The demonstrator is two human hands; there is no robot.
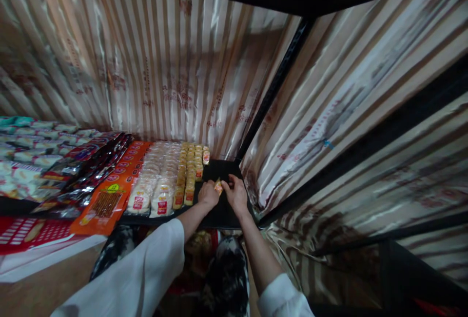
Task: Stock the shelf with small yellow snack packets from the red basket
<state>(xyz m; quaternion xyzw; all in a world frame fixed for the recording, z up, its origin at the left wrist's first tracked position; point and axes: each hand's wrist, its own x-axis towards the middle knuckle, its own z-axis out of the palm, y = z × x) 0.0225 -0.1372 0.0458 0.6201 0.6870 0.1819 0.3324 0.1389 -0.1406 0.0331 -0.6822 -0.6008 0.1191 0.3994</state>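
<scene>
My left hand (pixel 208 193) and my right hand (pixel 236 192) meet over the bare dark part of a black shelf (pixel 223 214). Both pinch a small yellow snack packet (pixel 218 186) between their fingertips. Just left of my hands stand rows of the same small yellow packets (pixel 190 170), lined up front to back. Further left lie rows of pale round cakes in clear wrappers (pixel 155 185).
Orange sausage packs (pixel 109 195) and dark red packs (pixel 91 161) fill the shelf's left side, with pale green-white packets (pixel 29 146) beyond. A red box (pixel 25 234) sits lower left. Striped shiny foil sheeting (pixel 175 63) forms the back and right walls. A black post (pixel 274 88) rises behind the shelf.
</scene>
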